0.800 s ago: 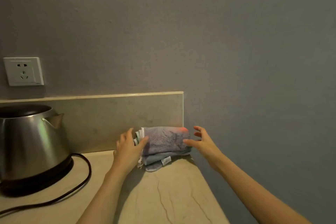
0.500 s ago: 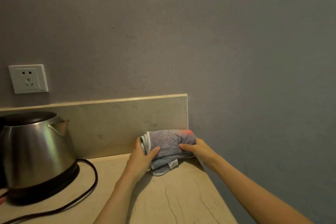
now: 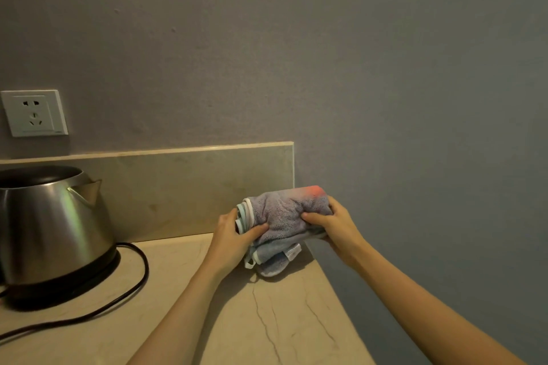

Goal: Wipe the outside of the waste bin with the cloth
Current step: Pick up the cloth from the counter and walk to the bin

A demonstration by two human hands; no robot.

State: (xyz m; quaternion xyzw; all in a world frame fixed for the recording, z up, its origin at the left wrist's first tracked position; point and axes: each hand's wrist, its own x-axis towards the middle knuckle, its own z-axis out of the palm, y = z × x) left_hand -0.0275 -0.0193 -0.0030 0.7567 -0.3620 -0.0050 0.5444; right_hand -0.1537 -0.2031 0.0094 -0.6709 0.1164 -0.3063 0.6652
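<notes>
A beige stone table meets a grey wall. At its far right corner, the left hand and right hand both grip the folded cloth.

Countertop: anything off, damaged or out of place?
Dark hairline cracks or veins run across the counter near its front; which they are is unclear. The kettle stands upright, nothing spilled. Both hands, left and right, grip the folded cloth.
</notes>
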